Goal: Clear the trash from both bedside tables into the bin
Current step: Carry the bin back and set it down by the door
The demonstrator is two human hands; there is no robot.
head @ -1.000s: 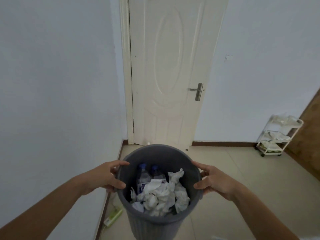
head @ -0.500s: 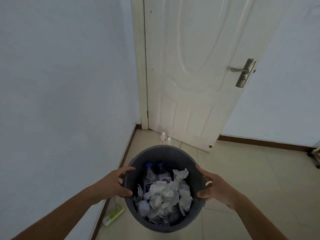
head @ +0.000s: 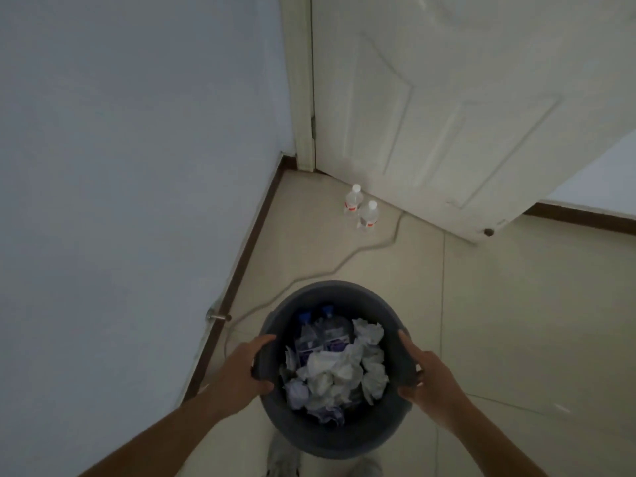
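The left hand [head: 248, 370] and right hand [head: 430, 380] each grip opposite sides of the grey bin's [head: 330, 287] rim, keeping its crumpled tissues [head: 335, 373] and bottles [head: 323, 333] level, probably for setting down.

Your view has tipped steeply downward since a second ago: the door handle and the white trolley are gone from sight, and the round dark grey plastic bin [head: 335, 438] now shows nearly from above. You have come closer to the white panelled door [head: 447, 115], so two clear plastic bottles with white caps [head: 361, 210] and a pale cable [head: 344, 263] on the floor are plain.
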